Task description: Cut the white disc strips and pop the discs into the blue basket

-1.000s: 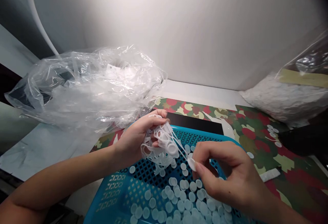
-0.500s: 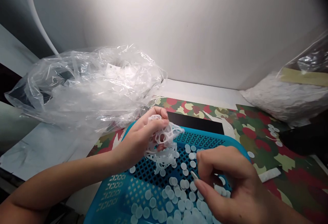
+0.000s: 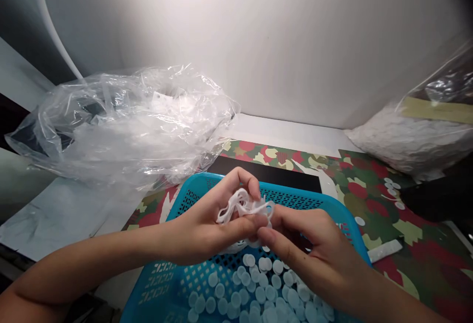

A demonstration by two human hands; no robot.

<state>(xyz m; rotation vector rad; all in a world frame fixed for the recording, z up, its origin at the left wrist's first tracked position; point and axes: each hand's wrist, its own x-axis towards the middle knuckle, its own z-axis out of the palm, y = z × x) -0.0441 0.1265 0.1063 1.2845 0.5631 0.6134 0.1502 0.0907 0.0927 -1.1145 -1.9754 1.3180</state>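
My left hand (image 3: pixel 221 214) is closed round a crumpled white sheet full of round holes (image 3: pixel 240 207), held above a blue plastic basket (image 3: pixel 351 224). Thumb and fingers of my right hand (image 3: pixel 314 244) pinch the right end of that sheet, close against my left fingertips. Whether a loose disc is also between the right fingers is hidden. Many small white translucent discs (image 3: pixel 260 293) lie in the basket below both hands. Part of the holed sheet hangs under my left hand.
A large clear plastic bag (image 3: pixel 148 126) with white material lies at the back left. Another filled bag (image 3: pixel 414 141) stands at the right. Behind the basket is a black flat strip (image 3: pixel 288 173). Several stray discs (image 3: pixel 391 187) and a white strip (image 3: pixel 385 251) lie on the patterned cover.
My right hand has moved left and up to the sheet and now grips its end. My left hand has come slightly right and down, bunching the sheet tighter.
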